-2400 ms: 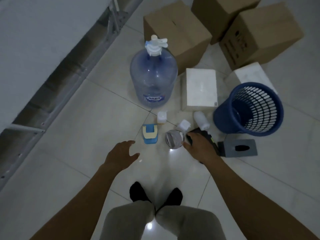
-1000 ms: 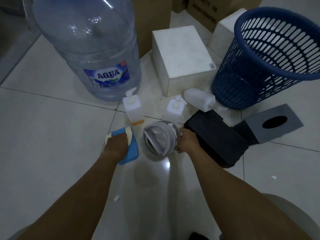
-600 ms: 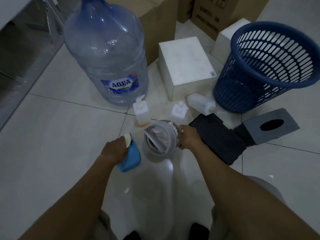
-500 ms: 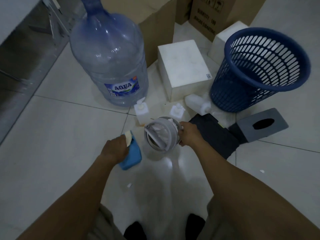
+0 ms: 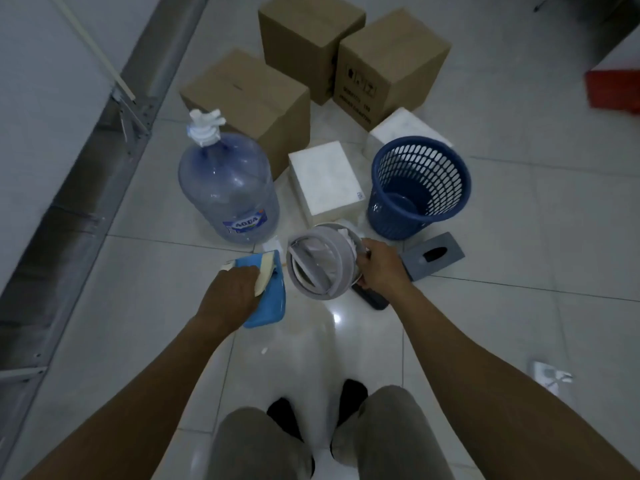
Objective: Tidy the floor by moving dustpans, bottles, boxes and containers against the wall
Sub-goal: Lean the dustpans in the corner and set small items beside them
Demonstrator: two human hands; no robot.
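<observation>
Floor [image 5: 519, 254] under boxes [image 5: 249, 95], water bottle [image 5: 228, 192], basket [image 5: 420, 188]

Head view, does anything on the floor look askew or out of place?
The gray tissue box beside the blue basket lies skewed to the tile lines, and a white scrap lies alone at right.

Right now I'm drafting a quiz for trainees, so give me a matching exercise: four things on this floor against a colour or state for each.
Things:
1. water jug
2. mesh basket
3. dustpan
4. grey bin

States:
A. tilted, gripped by the right hand
B. clear, upright, white cap on top
C. held by the left hand
D. dark blue, upright beside the white box

Pairs: 1-B, 2-D, 3-C, 4-A.
</observation>
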